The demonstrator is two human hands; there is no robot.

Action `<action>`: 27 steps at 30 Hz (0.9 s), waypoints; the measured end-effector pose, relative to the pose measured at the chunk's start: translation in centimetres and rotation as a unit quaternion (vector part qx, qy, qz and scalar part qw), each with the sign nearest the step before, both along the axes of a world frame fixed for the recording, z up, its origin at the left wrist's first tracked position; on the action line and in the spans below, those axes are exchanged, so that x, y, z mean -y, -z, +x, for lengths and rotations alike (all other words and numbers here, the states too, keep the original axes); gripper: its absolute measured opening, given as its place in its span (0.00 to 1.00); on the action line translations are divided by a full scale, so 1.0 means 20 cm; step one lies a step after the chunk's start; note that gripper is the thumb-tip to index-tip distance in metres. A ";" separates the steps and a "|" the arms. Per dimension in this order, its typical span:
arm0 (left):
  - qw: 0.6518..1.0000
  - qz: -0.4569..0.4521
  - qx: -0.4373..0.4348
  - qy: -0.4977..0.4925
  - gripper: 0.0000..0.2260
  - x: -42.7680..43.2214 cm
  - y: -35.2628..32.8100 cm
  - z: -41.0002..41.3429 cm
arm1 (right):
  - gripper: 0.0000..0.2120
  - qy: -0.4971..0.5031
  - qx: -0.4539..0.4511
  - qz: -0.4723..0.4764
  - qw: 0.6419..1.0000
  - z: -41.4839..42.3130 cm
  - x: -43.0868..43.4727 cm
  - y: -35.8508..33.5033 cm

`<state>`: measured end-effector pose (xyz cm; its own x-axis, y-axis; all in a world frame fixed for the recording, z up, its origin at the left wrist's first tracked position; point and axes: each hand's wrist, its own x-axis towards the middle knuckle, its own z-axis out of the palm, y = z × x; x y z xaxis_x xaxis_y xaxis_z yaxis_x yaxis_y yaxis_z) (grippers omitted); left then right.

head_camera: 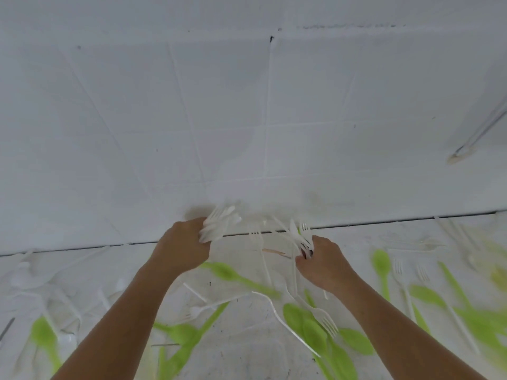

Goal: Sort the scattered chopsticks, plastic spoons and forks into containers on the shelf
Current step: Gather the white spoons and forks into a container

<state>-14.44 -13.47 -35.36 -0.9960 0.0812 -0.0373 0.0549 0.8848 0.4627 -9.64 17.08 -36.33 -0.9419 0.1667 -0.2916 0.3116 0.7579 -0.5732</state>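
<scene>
At the seam where surface [247,352] meets wall [247,119], centre of view: two bare hands, each with stock in the grip.

- Left hand [181,248]: fingers curled round a bundle of white forks [219,227], tines up and to the right, against the foot of the wall.
- Right hand [326,263]: fingertips pinching a smaller clutch of forks [300,237], tines upward, handles hidden in the fingers. Count not legible through blur.
- Wooden chopstick [274,252]: flat on the surface between the hands, long axis roughly left to right, its right end just beside the right fingers. Right hand is the nearer.
- Loose white fork [321,315]: nearer the person, beside the right forearm, handle pointing up-left, tines down-right, lying over green spoons [301,322].
- Further green spoons [381,263] and pale forks are scattered left and right.

Judgement: white forks are being gathered, and much of the sort remains. Containers and shelf are not in view. The wall closes off any forward reach. The open gap between the hands looks enough to join the two clutches.
</scene>
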 end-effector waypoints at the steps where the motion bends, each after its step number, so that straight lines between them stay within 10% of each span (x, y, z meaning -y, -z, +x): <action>1: 0.999 0.049 -0.007 -0.008 0.09 -0.02 -0.02 0.01 | 0.04 0.005 0.011 -0.002 1.000 0.00 0.01 0.01; 8: 0.991 0.087 0.046 0.096 0.07 -0.31 0.01 0.05 | 0.24 -0.011 0.038 0.138 0.990 0.13 0.14 0.04; 18: 0.989 -0.065 0.130 -0.034 0.20 -0.56 0.20 0.16 | 0.32 -0.055 0.021 0.193 0.979 0.24 0.07 0.08; 27: 0.987 0.020 0.151 -0.041 0.13 -0.50 0.14 0.15 | 0.11 -0.107 0.017 0.198 0.974 0.28 0.05 0.07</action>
<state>-11.44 -3.56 -38.14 -0.9431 0.0085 -0.3323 -0.1618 0.8616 0.4812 -4.12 16.09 -37.71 -0.9587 0.0724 -0.2752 0.1347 0.9673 -0.2147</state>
